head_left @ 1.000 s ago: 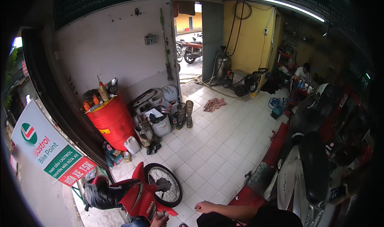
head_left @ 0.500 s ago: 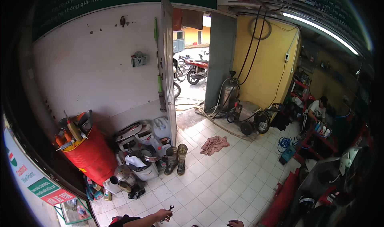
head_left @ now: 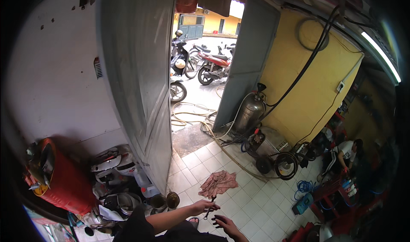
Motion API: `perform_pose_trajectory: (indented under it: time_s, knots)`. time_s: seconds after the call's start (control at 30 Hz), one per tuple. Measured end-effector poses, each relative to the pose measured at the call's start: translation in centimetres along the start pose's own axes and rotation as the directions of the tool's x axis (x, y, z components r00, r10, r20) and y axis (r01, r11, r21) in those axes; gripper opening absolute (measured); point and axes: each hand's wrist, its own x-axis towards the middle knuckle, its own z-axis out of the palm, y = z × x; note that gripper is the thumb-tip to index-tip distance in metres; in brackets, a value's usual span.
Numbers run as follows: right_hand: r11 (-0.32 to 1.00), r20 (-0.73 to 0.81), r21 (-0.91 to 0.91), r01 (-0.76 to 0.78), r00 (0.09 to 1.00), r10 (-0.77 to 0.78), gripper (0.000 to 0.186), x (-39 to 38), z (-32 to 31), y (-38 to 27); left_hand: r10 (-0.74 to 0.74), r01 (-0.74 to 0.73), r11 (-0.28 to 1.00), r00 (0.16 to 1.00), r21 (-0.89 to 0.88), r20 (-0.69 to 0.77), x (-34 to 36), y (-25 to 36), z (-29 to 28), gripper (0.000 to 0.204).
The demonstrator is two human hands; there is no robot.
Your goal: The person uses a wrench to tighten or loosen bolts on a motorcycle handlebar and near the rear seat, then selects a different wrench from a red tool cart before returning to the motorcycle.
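Note:
My left hand (head_left: pixel 204 206) is closed around a small metal wrench (head_left: pixel 208 213), whose two ends stick out above and below the fingers. Just to the right and lower, my right hand (head_left: pixel 226 225) holds nothing, its fingers apart and bent slightly; dark smudges show on them. From this angle the wrench lies over the floor, just below a crumpled pink cloth (head_left: pixel 218 184) on the white tiles. One of my feet, in a sandal (head_left: pixel 194 221), shows beneath my left forearm.
An open grey door (head_left: pixel 141 71) stands left of the doorway, with motorbikes (head_left: pixel 213 67) outside. Hoses (head_left: pixel 230 154) cross the threshold toward a metal tank (head_left: pixel 250 114) and wheeled equipment (head_left: pixel 285 164). A red barrel (head_left: pixel 64 182) and rubber boots (head_left: pixel 172 200) are left; a person (head_left: pixel 344 156) crouches right.
The view has moved closer to the doorway and the pink cloth. Both my hands have come further into view and nearer each other; the wrench stays in my left hand.

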Motion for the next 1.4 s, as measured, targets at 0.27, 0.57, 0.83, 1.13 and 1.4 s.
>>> perform_pose_trajectory:
  time_s: [0.27, 0.57, 0.83, 1.13, 1.4]
  knots:
    - [0.965, 0.084, 0.122, 0.231, 0.967, -0.242, 0.033, 30.1, -11.7, -17.9, -0.011, -0.018, 0.944, 0.996, 0.33, 0.086, 19.0, 28.6, -9.4, 0.042]
    - [0.991, 0.282, -0.111, 0.078, 0.959, -0.044, 0.027, 68.2, -18.5, -37.3, 0.118, -0.043, 0.99, 0.78, 0.135, -0.614, 24.9, 49.3, -35.8, 0.036]
    - [0.899, 0.667, -0.401, 0.178, 0.729, 0.153, 0.026, 98.7, -18.0, -53.0, 0.261, -0.41, 0.912, 0.644, -0.037, -0.719, 34.3, 67.2, -53.6, 0.028]
    - [0.99, 0.605, -0.123, -0.062, 0.786, 0.125, 0.025, 130.2, -28.2, -66.5, 0.247, -0.138, 0.967, 0.722, 0.215, -0.646, 55.0, 97.6, -72.2, 0.023]
    - [0.979, 0.375, -0.146, 0.139, 0.924, -0.075, 0.023, 156.7, -48.8, -82.7, 0.241, -0.144, 0.927, 0.936, 0.347, -0.257, 82.9, 125.6, -85.2, 0.045]
